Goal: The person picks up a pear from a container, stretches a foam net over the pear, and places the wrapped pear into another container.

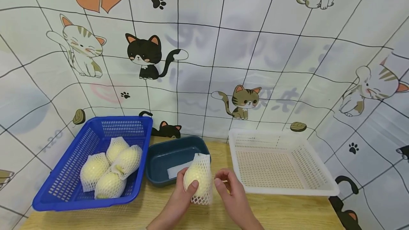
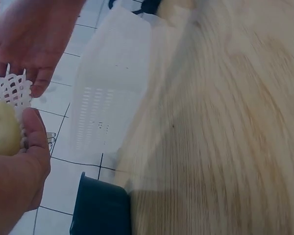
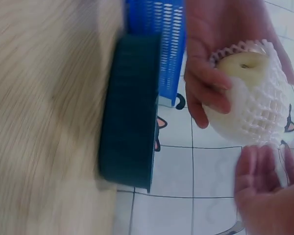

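A pale yellow pear (image 1: 193,177) sits inside a white foam net sleeve (image 1: 206,185), and my left hand (image 1: 180,198) grips it above the wooden table, thumb across its front. In the right wrist view one end of the pear (image 3: 246,68) shows bare at the sleeve's opening, with left-hand fingers (image 3: 206,85) wrapped around its side. My right hand (image 1: 234,196) is just to the right of the sleeve, fingers loosely bent and holding nothing. Its blurred fingertips (image 3: 257,156) are close to the net in the right wrist view.
At left, a blue basket (image 1: 145,144) holds several netted pears (image 1: 110,185). A dark teal bin (image 1: 159,152) with a white strip (image 1: 180,169) inside stands behind my left hand. A white perforated basket (image 1: 271,168) is at right. A cat-print sheet (image 1: 198,63) rises behind the table (image 1: 281,212).
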The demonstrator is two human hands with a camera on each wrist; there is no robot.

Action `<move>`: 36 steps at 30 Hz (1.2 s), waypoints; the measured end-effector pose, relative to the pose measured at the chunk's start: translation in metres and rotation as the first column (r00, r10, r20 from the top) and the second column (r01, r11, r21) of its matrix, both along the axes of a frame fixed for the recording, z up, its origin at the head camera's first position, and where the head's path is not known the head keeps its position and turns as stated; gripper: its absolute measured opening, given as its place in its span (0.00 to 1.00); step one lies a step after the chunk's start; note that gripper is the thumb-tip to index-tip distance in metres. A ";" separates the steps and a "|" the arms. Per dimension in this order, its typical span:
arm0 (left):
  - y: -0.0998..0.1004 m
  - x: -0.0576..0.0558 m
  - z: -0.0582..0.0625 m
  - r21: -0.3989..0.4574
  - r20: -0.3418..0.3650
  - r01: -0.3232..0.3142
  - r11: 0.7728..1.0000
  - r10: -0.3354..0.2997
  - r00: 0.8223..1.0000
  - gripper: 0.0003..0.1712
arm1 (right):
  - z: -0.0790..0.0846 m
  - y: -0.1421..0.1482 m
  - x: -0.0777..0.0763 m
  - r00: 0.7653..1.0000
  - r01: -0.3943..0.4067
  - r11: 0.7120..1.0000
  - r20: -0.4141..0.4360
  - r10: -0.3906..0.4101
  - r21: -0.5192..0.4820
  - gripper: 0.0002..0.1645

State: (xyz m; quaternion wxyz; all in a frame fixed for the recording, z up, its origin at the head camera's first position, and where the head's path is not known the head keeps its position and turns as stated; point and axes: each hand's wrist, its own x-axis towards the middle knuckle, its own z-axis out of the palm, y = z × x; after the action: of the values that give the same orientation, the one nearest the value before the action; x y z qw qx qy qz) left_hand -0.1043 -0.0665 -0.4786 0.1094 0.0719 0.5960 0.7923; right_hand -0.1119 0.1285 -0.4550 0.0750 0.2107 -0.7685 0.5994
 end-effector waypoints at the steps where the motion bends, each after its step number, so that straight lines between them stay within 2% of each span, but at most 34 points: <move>1: 0.000 0.000 0.000 -0.027 -0.020 -0.002 1.000 0.001 1.000 0.38 | 0.002 -0.001 -0.001 0.996 0.029 0.999 0.079 -0.028 -0.013 0.12; 4: 0.001 0.000 -0.001 -0.088 -0.084 -0.015 0.996 0.008 0.996 0.38 | 0.005 -0.003 -0.004 0.966 0.043 0.999 0.254 -0.039 -0.009 0.22; 7: 0.002 0.000 -0.002 -0.116 -0.122 -0.022 0.993 0.008 0.992 0.38 | 0.005 -0.004 -0.006 0.945 -0.014 1.000 0.326 0.017 -0.009 0.28; 11: 0.002 -0.001 -0.001 -0.184 -0.135 -0.057 0.981 0.033 0.990 0.43 | 0.003 -0.005 -0.006 0.939 -0.070 0.998 0.338 0.068 -0.005 0.30; 14: 0.002 -0.002 -0.002 -0.220 -0.139 -0.066 0.973 0.036 0.990 0.46 | 0.003 -0.007 -0.007 0.937 -0.075 0.997 0.343 0.060 0.031 0.31; 19: 0.002 -0.002 0.001 -0.329 -0.180 -0.063 0.942 0.002 0.984 0.42 | 0.005 -0.011 -0.009 0.916 -0.070 0.996 0.400 0.040 0.061 0.37; 22: 0.001 -0.001 0.004 -0.400 -0.204 -0.058 0.915 -0.027 0.979 0.39 | 0.003 -0.010 -0.011 0.902 -0.099 0.995 0.423 0.080 0.022 0.41; 26: -0.004 0.001 0.008 -0.436 -0.185 -0.010 0.900 -0.079 0.979 0.39 | -0.003 -0.005 -0.018 0.877 -0.148 0.987 0.452 0.162 -0.066 0.42; 29: -0.009 0.001 0.010 -0.431 -0.180 0.003 0.903 -0.090 0.980 0.38 | -0.007 -0.001 -0.020 0.857 -0.140 0.979 0.477 0.193 -0.145 0.41; 31: -0.012 0.001 0.009 -0.388 -0.209 -0.025 0.921 -0.062 0.976 0.36 | -0.007 0.002 -0.021 0.841 -0.123 0.971 0.498 0.211 -0.203 0.40; 33: -0.014 0.000 0.007 -0.351 -0.268 -0.089 0.932 -0.009 0.963 0.34 | -0.006 0.003 -0.022 0.833 -0.105 0.962 0.505 0.225 -0.254 0.40; 34: -0.016 0.000 0.005 -0.336 -0.318 -0.128 0.933 0.015 0.948 0.34 | -0.006 0.004 -0.022 0.831 -0.100 0.957 0.506 0.232 -0.274 0.40; 36: -0.018 0.000 0.001 -0.336 -0.429 -0.205 0.919 0.045 0.902 0.37 | -0.004 0.004 -0.022 0.828 -0.086 0.949 0.508 0.238 -0.304 0.40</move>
State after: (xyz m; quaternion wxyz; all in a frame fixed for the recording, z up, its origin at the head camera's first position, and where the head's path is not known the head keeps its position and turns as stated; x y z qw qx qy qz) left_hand -0.1045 -0.0844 -0.4779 -0.0593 0.1762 0.7484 0.6367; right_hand -0.1335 0.1329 -0.4588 -0.1676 0.0865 -0.6491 0.7369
